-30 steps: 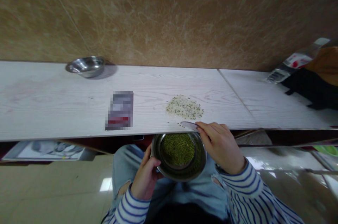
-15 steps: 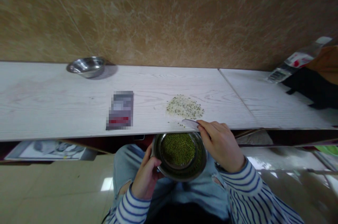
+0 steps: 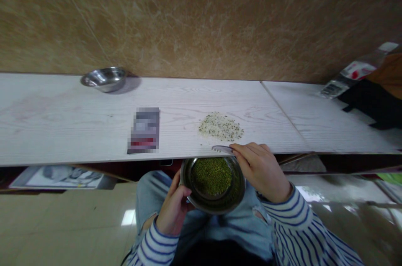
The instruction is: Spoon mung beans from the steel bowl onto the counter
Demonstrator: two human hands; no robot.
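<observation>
- Mixed pile of pale grains and dark green bits lies on the white counter, near its front edge; take it as your landmark.
- Far to the left of the pile and behind it, a small steel bowl sits well apart from your hands.
- Left of the pile, closer in, lies a flat dark rectangle; its face is blurred, so what it is cannot be told.
- In front of the pile and left, below counter level, your left hand is curled round the side of a deep steel bowl, thumb at its rim.
- Directly in front of the pile and lower, that bowl holds green beans.
- Just in front of the pile, a thin flat tool reaches along the edge, a few green bits by its tip. You seem to be drawing beans out of the mix.
- Right and front of the pile, your right hand pinches the tool's end. The next move likely calls for a short, gentle pull over the edge, the bowl close beneath.
- Far right of the pile, a clear bottle tilts beside a dark bag.
</observation>
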